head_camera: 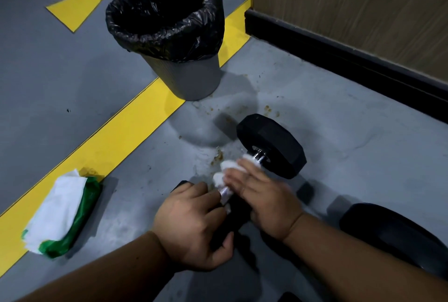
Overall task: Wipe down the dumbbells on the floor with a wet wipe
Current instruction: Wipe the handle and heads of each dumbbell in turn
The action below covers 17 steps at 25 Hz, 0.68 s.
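White wet wipe (226, 172) pressed on dumbbell (271, 144) handle under flat right hand (264, 201); left hand (194, 224) grip holds dumbbell end; no writing legible.

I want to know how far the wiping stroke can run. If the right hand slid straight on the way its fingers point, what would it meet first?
Most likely the far black weight head. The right hand presses the wet wipe on the chrome handle, fingers pointing along it toward that head.

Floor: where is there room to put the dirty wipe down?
Bare grey floor lies between the dumbbell and the black baseboard, and left of the yellow stripe. It is crowded near the hands, the second dumbbell and the wipe pack.
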Each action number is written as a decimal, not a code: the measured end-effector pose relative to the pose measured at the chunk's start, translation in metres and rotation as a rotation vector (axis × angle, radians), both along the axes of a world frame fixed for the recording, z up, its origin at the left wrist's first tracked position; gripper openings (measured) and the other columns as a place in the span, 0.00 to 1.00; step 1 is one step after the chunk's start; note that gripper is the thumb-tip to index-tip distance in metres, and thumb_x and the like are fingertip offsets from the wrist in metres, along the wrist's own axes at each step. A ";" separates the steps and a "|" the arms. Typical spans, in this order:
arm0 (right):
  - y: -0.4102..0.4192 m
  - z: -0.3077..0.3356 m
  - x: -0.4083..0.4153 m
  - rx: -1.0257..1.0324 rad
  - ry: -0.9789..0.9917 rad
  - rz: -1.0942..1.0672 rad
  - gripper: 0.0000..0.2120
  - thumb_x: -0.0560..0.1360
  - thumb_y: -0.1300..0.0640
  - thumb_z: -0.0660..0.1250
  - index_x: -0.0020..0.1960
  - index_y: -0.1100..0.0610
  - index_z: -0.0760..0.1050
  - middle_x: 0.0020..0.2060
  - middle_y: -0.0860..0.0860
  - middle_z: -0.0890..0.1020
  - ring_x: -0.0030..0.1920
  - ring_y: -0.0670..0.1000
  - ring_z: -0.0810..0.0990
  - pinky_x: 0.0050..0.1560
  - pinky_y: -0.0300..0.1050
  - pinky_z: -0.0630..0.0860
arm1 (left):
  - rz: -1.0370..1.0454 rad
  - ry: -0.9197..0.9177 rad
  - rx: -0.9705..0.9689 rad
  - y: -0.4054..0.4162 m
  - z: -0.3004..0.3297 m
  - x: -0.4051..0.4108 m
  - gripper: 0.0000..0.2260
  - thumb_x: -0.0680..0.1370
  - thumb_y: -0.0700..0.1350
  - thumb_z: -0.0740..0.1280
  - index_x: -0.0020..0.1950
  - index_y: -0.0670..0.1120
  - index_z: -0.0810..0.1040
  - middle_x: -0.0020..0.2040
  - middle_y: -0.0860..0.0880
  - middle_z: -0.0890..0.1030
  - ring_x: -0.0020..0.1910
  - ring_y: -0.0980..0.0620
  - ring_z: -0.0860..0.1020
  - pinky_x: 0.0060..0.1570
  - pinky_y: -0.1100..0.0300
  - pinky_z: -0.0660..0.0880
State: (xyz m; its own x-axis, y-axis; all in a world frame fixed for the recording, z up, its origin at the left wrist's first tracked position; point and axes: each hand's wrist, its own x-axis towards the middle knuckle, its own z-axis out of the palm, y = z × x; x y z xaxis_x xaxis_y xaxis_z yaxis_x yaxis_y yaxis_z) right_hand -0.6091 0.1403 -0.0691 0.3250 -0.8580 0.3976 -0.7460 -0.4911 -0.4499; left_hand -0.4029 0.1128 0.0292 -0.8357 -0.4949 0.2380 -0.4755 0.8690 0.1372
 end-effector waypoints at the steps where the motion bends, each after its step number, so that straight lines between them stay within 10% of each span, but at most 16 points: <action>1: -0.004 0.000 -0.005 0.002 -0.031 -0.086 0.30 0.74 0.69 0.60 0.75 0.55 0.72 0.74 0.49 0.73 0.78 0.56 0.65 0.61 0.51 0.80 | 0.006 -0.001 0.007 0.000 0.001 0.000 0.14 0.69 0.54 0.71 0.32 0.46 0.72 0.34 0.47 0.71 0.31 0.43 0.67 0.33 0.53 0.67; 10: 0.024 -0.004 0.015 0.037 0.046 0.151 0.26 0.81 0.55 0.63 0.78 0.50 0.65 0.79 0.47 0.65 0.79 0.54 0.62 0.46 0.47 0.82 | -0.008 0.038 0.005 0.018 -0.003 -0.009 0.14 0.71 0.54 0.70 0.33 0.46 0.73 0.35 0.47 0.74 0.34 0.43 0.71 0.37 0.52 0.71; 17: 0.016 -0.013 0.022 0.091 -0.133 -0.100 0.25 0.78 0.67 0.59 0.75 0.59 0.71 0.76 0.53 0.69 0.81 0.52 0.58 0.78 0.45 0.61 | 0.013 0.036 0.001 0.002 -0.001 0.000 0.16 0.71 0.55 0.69 0.32 0.46 0.71 0.34 0.47 0.72 0.31 0.43 0.67 0.34 0.52 0.68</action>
State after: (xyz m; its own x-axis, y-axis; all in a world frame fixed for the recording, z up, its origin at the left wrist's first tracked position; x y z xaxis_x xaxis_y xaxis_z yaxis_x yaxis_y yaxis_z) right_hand -0.5872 0.1563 -0.0821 0.1863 -0.9178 0.3506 -0.7202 -0.3703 -0.5867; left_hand -0.4028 0.1149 0.0282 -0.8203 -0.5055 0.2676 -0.4811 0.8628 0.1554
